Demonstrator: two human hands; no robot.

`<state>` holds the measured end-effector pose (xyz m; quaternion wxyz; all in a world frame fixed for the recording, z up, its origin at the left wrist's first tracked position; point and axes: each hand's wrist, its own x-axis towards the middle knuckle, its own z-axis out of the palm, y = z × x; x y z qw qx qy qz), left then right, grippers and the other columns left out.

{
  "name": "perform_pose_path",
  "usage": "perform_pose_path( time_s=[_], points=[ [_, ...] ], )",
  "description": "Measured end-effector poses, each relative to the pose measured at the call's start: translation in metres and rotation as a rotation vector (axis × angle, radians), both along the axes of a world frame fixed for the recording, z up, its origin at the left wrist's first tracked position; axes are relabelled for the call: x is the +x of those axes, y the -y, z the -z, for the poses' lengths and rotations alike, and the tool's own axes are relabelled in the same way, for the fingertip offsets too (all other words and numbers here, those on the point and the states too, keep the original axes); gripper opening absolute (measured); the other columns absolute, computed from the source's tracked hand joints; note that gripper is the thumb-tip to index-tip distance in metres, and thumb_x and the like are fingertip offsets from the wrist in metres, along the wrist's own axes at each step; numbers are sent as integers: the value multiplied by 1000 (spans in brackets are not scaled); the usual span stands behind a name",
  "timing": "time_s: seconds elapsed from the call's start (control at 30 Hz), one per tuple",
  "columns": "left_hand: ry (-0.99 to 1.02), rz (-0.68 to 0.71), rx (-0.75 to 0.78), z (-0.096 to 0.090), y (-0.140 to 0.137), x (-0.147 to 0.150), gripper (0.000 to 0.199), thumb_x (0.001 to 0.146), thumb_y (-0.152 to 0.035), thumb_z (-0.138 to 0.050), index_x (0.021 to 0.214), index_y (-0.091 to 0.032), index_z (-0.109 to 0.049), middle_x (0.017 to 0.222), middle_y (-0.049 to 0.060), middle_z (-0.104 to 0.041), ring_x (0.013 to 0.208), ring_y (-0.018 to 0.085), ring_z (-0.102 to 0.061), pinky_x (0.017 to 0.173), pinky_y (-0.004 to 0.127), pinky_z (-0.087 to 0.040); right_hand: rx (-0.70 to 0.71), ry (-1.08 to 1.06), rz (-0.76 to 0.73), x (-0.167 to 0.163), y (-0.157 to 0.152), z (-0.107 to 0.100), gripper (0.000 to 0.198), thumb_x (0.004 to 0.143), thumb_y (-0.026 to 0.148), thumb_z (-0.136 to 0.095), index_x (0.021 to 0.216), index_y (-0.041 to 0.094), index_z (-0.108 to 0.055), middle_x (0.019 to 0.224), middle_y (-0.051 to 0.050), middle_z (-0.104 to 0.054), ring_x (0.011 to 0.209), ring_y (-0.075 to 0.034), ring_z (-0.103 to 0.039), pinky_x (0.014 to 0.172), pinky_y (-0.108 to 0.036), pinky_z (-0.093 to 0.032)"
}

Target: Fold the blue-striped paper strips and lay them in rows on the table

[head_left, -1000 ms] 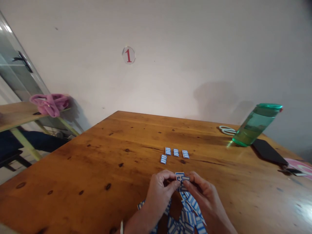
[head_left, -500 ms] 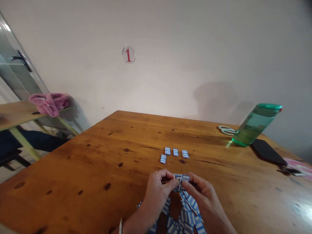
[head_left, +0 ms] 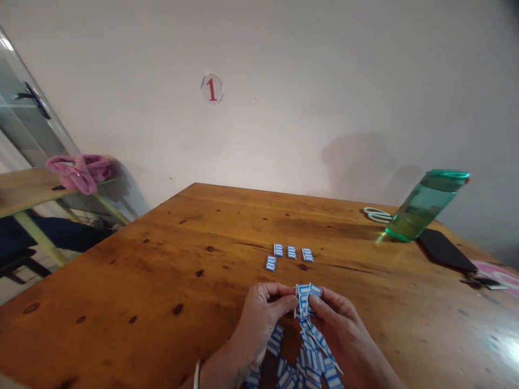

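Well apart: held cards (head_left: 304, 301), far table edge (head_left: 259, 193)

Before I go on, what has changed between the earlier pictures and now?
The blue-and-white pieces pinched between the left hand and the right hand have turned and shifted slightly right; the one nearer the right hand now leans at a slant. No new grasp or release is visible. Unchanged: the four small cards on the table and the green bottle.
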<state>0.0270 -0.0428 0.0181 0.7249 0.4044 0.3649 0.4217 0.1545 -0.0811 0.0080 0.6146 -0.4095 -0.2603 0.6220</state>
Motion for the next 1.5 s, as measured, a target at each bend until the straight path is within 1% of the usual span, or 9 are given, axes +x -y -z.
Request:
perform_pose_path(
  time_s=[0.13, 0.37, 0.53, 0.73, 0.9, 1.07, 1.27, 1.4, 1.5],
  points=[
    [31, 3, -26, 1, 0, -1, 23, 52, -30, -78, 60, -10, -68, 54, 3, -63, 52, 11, -53, 54, 23, -43, 32, -9, -49, 0, 0, -1, 15, 68, 28, -72, 79, 18, -71, 70, -3, -70, 65, -15, -62, 61, -23, -49],
    [122, 29, -76, -2, 1, -1, 23, 55, -31, -78, 60, -11, -67, 55, 2, -62, 50, 10, -53, 53, 21, -44, 27, 21, -47, 1, 0, 1, 15, 67, 29, -72, 77, 19, -71, 69, -3, -69, 62, -15, -62, 61, -24, -48],
    [105, 31, -91, -1, 1, -2, 23, 52, -29, -79, 61, -12, -66, 54, 1, -61, 48, 9, -52, 50, 22, -45, -8, 4, -33, 1, -1, 4, 16, 63, 30, -75, 74, 19, -71, 63, -2, -69, 55, -14, -60, 54, -23, -47],
    [112, 31, -73, 1, 1, -2, 23, 54, -29, -78, 61, -11, -66, 53, 1, -61, 48, 8, -52, 50, 21, -44, 14, -33, -73, 0, 1, -1, 13, 68, 28, -72, 77, 19, -71, 67, -2, -69, 58, -13, -61, 58, -23, -47],
    [129, 36, -91, -1, 1, -2, 25, 52, -30, -80, 61, -11, -65, 52, 0, -60, 47, 8, -51, 50, 21, -46, 20, -41, -87, -1, 2, -5, 14, 68, 28, -72, 78, 18, -71, 68, -3, -69, 54, -13, -59, 55, -23, -46],
    [148, 33, -95, -2, 2, -2, 25, 52, -29, -80, 61, -11, -65, 52, 1, -61, 46, 8, -52, 49, 20, -46, 19, -46, -103, 1, 1, -4, 14, 68, 27, -72, 78, 18, -71, 69, -4, -69, 60, -14, -61, 58, -23, -47],
    [149, 38, -97, -3, 3, -3, 25, 52, -29, -80, 61, -10, -65, 52, 0, -61, 46, 7, -52, 49, 19, -45, 26, -101, -134, 3, 0, 1, 13, 70, 24, -71, 81, 17, -71, 68, -4, -69, 59, -12, -60, 58, -21, -46],
    [136, 47, -93, -2, 2, -3, 25, 52, -27, -80, 61, -10, -64, 53, 0, -61, 46, 8, -53, 49, 19, -45, 35, -121, -142, 2, 1, 1, 12, 73, 22, -68, 82, 16, -71, 67, -4, -68, 60, -12, -60, 56, -21, -46],
    [140, 45, -91, -3, 2, -2, 24, 52, -27, -80, 60, -10, -64, 52, 1, -61, 46, 8, -53, 50, 19, -44, 40, -121, -130, 1, 1, 0, 10, 73, 21, -68, 81, 16, -71, 65, -3, -68, 59, -12, -59, 57, -20, -46]
  ],
)
